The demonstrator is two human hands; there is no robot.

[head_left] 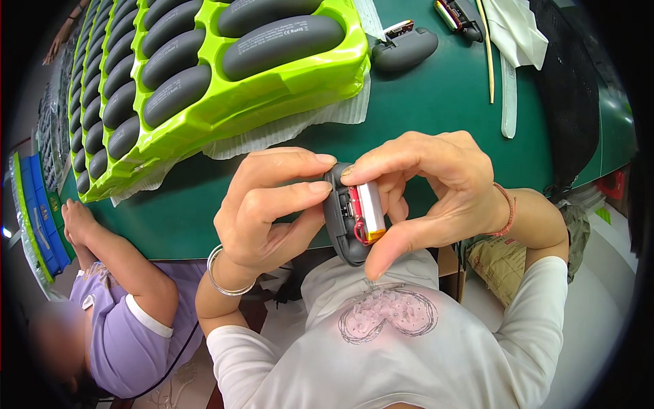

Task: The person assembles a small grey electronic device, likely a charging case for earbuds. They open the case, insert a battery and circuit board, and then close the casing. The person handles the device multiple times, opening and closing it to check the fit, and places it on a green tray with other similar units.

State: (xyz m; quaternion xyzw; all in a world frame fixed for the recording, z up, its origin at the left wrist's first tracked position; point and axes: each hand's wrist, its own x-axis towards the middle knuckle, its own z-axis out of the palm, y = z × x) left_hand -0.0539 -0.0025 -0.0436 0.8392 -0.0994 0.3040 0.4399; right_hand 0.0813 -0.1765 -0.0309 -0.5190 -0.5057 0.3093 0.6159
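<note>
Close above the near edge of the green table, both hands hold an opened dark grey oval case (334,221). My left hand (269,211) grips its outer side, with the fingertips along the upper rim and the thumb hidden. Out of the case's open side stands a silver battery pack (370,210) with yellow tape at its lower end. Red wires (358,232) and a small board show between battery and shell. My right hand (439,180) closes on the same case from the right. One of its fingertips presses the top rim, and the thumb lies by the battery's lower end.
A bright green moulded tray (293,85) of several dark grey oval cases fills the far left. Two opened cases (407,51) lie at the back, near a wooden stick (488,54), a pale flat strip (509,99) and white cloth (514,31). A person in purple (136,341) sits left.
</note>
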